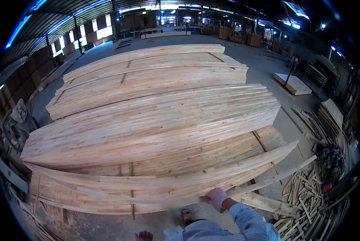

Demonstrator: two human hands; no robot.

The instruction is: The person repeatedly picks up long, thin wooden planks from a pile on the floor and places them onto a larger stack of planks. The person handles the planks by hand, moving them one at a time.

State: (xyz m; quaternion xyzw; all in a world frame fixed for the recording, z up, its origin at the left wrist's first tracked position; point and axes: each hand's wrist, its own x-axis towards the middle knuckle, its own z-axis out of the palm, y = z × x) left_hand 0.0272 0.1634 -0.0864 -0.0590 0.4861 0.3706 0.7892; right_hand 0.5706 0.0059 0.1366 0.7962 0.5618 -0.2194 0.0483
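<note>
Right hand [217,198] wrapped round long wood strip [274,178], long axis running sideways along near edge of low board stack [196,158]; left hand [144,235] farther from stack, fingers loose, looks empty.

The big plank stack [160,120] over there is bare, matt wood, smooth-looking and dotted with knots. In front of that stack, the long strip [276,176] is unvarnished wood too, the sleeve [246,217] soft cloth; to the stack's right, wooden offcuts [306,193] look rough.
</note>
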